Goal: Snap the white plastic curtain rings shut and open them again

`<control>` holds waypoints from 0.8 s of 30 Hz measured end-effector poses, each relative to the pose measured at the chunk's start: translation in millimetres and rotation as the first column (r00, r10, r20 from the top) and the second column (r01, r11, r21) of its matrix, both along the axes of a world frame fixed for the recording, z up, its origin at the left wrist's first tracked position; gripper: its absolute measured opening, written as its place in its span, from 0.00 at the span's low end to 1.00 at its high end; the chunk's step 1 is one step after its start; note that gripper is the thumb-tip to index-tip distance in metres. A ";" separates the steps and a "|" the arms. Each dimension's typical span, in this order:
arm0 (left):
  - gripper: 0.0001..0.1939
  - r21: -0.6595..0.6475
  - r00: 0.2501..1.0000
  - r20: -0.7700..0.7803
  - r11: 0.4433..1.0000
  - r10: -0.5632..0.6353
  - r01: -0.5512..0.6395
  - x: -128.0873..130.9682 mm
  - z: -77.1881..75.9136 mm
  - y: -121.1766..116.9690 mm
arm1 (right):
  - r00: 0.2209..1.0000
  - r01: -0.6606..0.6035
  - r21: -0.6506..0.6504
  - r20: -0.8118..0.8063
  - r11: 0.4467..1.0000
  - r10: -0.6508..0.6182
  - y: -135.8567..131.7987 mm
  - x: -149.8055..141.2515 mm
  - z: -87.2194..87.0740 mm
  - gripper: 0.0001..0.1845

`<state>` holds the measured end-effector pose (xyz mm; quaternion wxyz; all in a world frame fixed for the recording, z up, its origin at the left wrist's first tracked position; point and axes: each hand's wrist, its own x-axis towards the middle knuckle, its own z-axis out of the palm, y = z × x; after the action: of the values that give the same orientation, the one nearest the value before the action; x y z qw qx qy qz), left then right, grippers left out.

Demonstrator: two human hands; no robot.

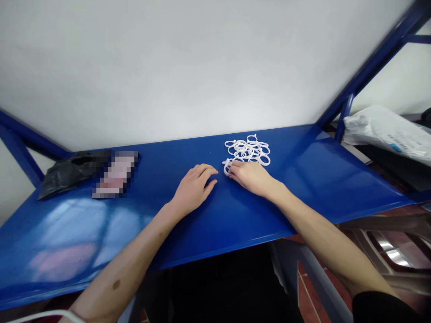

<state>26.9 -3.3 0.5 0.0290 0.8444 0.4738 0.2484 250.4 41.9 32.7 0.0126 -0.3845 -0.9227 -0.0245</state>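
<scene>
Left hand (195, 188): resting on the blue tabletop (218, 224), left of the white loops (247, 150) and apart from them; loosely open and bare, with fingers bent and pointing right, with a gap between thumb and forefinger.
Right hand (251, 177): lying over the near edge of the loops, palm down, with fingertips bent onto a white ring (226, 170) at the near left of the heap; touching there, but impossible to tell whether pinched or only pressed, with the thumb mostly hidden.
White loops: heaped on the far half of the tabletop, right of the left hand; thin, closed into circles with small heads, overlapping in a flat tangle, partly covered by the right hand along the near side.
Black plastic bag (67, 172): crumpled at the far left of the tabletop.
Blurred flat item (117, 175): lying just right of the bag, pixelated beyond recognition.
Clear plastic package (387, 134): to the far right, beyond the tabletop's edge, near a blue slanting frame bar (370, 67).
Pale wall (202, 67): rising behind the tabletop's far edge.
Brown chair (400, 278): near right, below tabletop level, over a red tiled floor (313, 296).
</scene>
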 end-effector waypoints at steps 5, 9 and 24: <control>0.08 -0.081 0.994 -0.078 0.994 -0.077 0.070 -0.3 -0.1 -2.5 | 0.993 -0.107 0.129 -0.030 0.986 0.111 -20.4 -25.0 -8.8 0.13; 0.14 -0.157 0.989 -0.134 0.987 -0.060 0.039 -4.8 -0.3 1.6 | 0.989 -0.142 0.186 -0.025 0.972 0.149 -28.8 -33.2 -15.7 0.15; 0.17 0.099 0.947 -0.307 0.993 0.094 -0.066 13.3 1.4 -0.9 | 0.995 0.096 0.205 -0.034 0.974 -0.091 -41.9 -48.5 -20.0 0.18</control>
<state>40.2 -4.2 1.9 -0.0931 0.8535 0.4950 0.1336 202.0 0.0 12.7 0.0624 -0.4245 -0.8958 -0.1161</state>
